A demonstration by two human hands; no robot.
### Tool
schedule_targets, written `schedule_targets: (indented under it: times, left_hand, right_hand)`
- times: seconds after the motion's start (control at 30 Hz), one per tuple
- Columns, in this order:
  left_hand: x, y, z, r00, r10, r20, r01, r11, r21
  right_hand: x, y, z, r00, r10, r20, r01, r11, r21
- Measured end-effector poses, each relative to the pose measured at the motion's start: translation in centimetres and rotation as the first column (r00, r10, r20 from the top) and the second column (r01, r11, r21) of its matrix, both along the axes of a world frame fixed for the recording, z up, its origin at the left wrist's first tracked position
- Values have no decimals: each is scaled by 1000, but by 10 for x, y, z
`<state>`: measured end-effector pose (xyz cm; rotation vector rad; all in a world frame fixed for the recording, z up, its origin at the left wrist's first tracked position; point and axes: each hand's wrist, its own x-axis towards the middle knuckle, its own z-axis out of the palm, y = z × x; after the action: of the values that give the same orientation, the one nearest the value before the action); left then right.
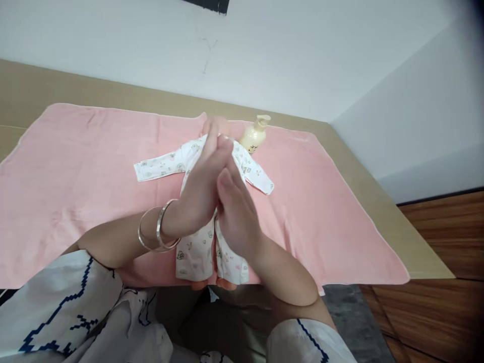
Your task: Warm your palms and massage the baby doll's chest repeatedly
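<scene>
My left hand (200,189), with two bangles (161,227) on its wrist, is pressed palm to palm against my right hand (240,217). The fingers of both are stretched out, and no object shows between them. Beneath them lies a baby doll in a white printed suit (194,254), sleeves spread wide. My hands cover its chest and most of its head. Its feet (226,285) show at the near edge. A cream pump bottle (255,133) stands beside its shoulder on the right.
A pink blanket (102,156) covers much of the light wooden table (355,186). The white wall (151,45) rises behind the table. Wooden cabinet fronts (449,242) are on the right, with grey floor (351,317) below.
</scene>
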<state>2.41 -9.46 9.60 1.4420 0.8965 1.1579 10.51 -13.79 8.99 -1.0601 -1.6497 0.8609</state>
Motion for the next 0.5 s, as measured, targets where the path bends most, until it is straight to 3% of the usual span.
schedule_targets:
  times: [0.13,0.27,0.33,0.43,0.5]
  left_hand:
    - [-1,-35,4,979,-204,-2,204,979,29]
    - [-14,-50,14,928,-369,46,369,929,3]
    - [-23,-50,21,946,-325,4,325,945,36]
    - [-31,-43,36,988,-153,23,152,988,31]
    - [-30,-36,44,990,-104,100,105,995,-2]
  right_hand:
    - [14,8,1,997,-64,-43,65,998,23]
    - [13,-7,3,981,-188,44,183,979,90]
    - [8,-23,5,981,-112,159,95,989,109]
    - [-3,-45,10,938,69,341,-116,986,119]
    - [-10,-54,13,911,78,405,-132,986,106]
